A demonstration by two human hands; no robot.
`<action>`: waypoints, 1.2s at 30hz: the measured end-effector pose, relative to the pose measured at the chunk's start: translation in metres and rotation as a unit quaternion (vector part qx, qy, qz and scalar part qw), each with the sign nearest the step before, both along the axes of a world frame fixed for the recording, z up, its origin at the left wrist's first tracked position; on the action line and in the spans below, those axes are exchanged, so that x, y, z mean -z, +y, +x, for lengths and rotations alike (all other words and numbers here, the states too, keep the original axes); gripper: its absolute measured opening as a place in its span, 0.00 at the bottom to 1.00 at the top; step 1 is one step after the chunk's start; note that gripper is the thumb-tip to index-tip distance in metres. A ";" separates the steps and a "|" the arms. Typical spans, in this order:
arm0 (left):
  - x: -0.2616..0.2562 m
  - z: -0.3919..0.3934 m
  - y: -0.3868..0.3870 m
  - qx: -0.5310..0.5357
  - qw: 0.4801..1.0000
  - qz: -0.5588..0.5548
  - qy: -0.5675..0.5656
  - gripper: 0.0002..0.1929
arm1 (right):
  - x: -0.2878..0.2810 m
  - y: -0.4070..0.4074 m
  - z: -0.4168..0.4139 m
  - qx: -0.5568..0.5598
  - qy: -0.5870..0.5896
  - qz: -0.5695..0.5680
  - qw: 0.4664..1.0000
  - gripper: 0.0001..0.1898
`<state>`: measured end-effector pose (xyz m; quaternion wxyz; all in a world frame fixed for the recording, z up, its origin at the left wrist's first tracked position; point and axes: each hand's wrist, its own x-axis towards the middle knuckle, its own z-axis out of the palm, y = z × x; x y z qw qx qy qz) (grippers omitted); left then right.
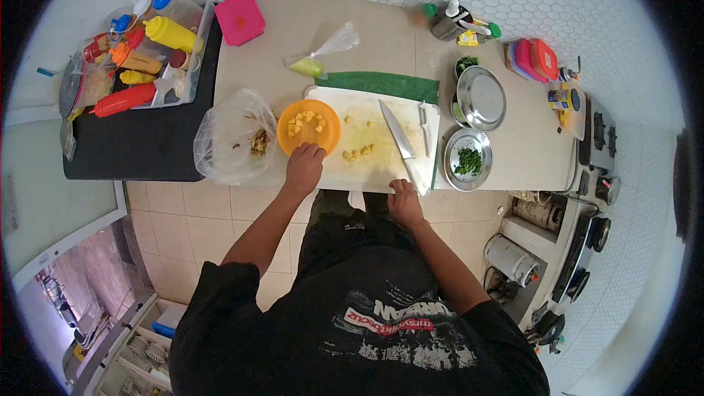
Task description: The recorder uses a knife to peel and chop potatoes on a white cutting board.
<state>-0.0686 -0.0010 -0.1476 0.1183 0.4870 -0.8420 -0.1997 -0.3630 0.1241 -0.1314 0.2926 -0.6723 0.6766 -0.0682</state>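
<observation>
My left hand (305, 169) is at the near rim of an orange plate (284, 127), its fingers curled over the rim and the thumb hidden. Small yellow cubes (300, 120) lie in the plate, which overlaps the left side of a white cutting board (352, 173). More yellow pieces (358, 153) are scattered on the board. By the board's front edge is my right hand (405, 204), fingers bent; whether they grip anything is unclear. A large knife (397, 129) lies just beyond it, handle toward me, and a small white-handled tool (424, 127) lies alongside.
A plastic bag with scraps (236, 140) sits left of the plate. To the right are a steel plate of chopped greens (468, 160) and an upturned-looking steel dish (481, 98). Behind the board lie a green cloth (379, 83) and a tied clear bag (308, 66). Squeeze bottles fill a clear bin (192, 85).
</observation>
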 end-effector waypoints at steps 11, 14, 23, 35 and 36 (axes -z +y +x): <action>-0.013 -0.094 0.021 0.037 0.998 0.055 -0.020 0.35 | 0.002 0.021 -0.013 0.013 0.017 0.022 1.000 0.14; 0.001 -0.106 0.021 0.005 0.999 0.030 -0.041 0.35 | 0.003 0.025 -0.016 0.023 0.010 -0.021 0.999 0.14; 0.016 -0.096 0.033 -0.081 0.985 0.147 0.038 0.34 | 0.027 -0.033 -0.010 0.041 -0.060 -0.058 0.996 0.18; 0.046 -0.103 0.034 -0.198 0.957 0.131 0.167 0.17 | 0.049 -0.099 0.060 0.042 -0.132 0.025 0.990 0.19; 0.047 -0.105 0.034 -0.200 0.957 0.120 0.170 0.14 | 0.055 -0.094 0.067 0.062 -0.126 -0.005 0.990 0.16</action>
